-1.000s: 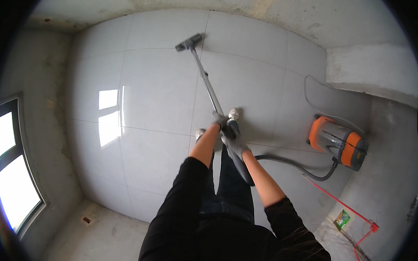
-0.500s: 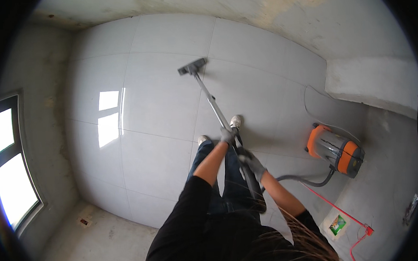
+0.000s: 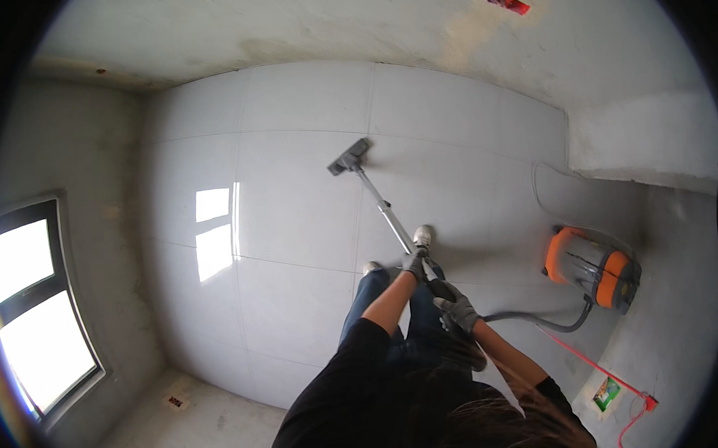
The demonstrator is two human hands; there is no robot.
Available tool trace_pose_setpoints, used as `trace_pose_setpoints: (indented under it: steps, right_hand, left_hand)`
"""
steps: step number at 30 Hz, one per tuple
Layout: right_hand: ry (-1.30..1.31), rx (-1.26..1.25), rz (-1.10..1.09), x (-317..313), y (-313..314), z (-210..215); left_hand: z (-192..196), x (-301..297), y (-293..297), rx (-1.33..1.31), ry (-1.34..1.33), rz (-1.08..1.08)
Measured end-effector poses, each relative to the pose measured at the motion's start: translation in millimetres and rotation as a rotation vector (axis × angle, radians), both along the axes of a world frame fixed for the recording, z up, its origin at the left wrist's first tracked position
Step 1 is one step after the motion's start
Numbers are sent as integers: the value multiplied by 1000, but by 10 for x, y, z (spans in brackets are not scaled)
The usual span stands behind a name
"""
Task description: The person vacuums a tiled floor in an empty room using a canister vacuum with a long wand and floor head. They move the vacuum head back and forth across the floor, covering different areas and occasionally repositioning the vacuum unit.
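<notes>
Both gloved hands grip a metal vacuum wand (image 3: pixel 384 211). My left hand (image 3: pixel 414 264) holds it higher up the tube, and my right hand (image 3: pixel 457 308) holds the handle end where the grey hose (image 3: pixel 539 322) joins. The dark floor nozzle (image 3: pixel 350 156) rests on the glossy white tiled floor (image 3: pixel 295 227) ahead of my feet. The hose runs right to an orange and grey canister vacuum (image 3: pixel 591 266) standing on the floor.
Bare plaster walls surround the floor. A window (image 3: pixel 34 306) lets in light at the left, with its reflection on the tiles. A red cable (image 3: pixel 589 366) crosses the floor at the lower right beside a small green packet (image 3: pixel 606 392).
The nozzle has been drawn back toward my feet and sits nearer than before. My right hand has slid lower and rightward with the handle. The view has tilted downward.
</notes>
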State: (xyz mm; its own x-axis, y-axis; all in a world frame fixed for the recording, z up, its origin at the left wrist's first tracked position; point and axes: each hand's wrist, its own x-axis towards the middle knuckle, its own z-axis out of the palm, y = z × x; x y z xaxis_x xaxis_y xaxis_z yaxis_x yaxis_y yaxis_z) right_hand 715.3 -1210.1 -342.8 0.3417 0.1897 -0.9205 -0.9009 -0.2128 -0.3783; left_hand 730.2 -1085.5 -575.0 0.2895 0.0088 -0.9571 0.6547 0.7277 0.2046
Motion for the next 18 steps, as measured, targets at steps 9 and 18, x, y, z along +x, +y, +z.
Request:
trace_pose_setpoints:
  steps: [9,18]
  right_hand:
    - [-356,-106,597,1339,929,58]
    - [-401,-350,943,3253,3720,-394]
  left_hand:
    - [238,1167,1251,179,-258,187]
    - [-182,2919,4010,121,-2,-65]
